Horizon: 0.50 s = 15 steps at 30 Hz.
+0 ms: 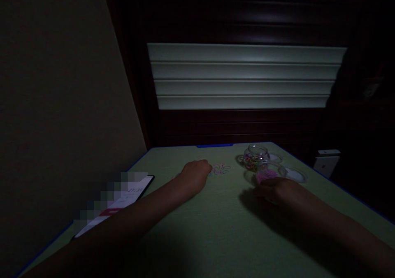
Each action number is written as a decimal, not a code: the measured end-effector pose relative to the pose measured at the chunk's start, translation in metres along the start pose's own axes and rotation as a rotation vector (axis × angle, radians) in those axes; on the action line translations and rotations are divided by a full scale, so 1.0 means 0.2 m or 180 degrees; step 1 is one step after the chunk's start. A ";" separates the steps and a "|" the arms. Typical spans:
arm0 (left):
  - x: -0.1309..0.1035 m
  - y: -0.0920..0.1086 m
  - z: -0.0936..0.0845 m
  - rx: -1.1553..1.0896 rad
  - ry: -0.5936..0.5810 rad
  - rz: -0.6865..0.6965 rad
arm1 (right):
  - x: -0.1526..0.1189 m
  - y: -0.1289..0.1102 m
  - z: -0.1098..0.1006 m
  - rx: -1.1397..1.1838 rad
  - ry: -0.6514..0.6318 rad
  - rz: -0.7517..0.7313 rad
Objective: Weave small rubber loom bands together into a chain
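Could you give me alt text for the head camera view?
In dim light, a person's left hand is beside small coloured loops on a green table, while the right hand is at a clear jar with pink contents. Behind it stands an open jar of multicoloured pieces; a bright screen lies at left.

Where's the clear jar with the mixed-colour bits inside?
In the head view, the clear jar stands on the right side of the green table, near its far edge, just beyond the pink-filled container by the right hand.
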<state>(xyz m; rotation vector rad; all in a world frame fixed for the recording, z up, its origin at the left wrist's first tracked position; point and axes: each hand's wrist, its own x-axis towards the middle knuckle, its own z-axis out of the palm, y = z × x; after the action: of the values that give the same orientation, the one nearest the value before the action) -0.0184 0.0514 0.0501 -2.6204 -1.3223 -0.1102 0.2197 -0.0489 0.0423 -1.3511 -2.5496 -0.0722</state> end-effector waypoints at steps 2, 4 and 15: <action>0.00 0.00 0.01 0.0009 0.0002 0.0053 | 0.00 -0.01 -0.01 -0.0011 -0.0026 0.0025; 0.00 0.00 0.01 0.0006 -0.0008 0.0061 | 0.00 -0.01 -0.01 -0.0022 -0.0056 0.0045; 0.00 0.01 0.02 0.0235 0.0038 0.0102 | 0.00 0.00 0.00 0.0042 -0.0062 0.0050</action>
<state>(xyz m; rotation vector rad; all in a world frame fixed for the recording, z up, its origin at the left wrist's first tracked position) -0.0171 0.0519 0.0461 -2.5740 -1.2554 -0.0705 0.2204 -0.0491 0.0426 -1.3732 -2.5505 -0.0395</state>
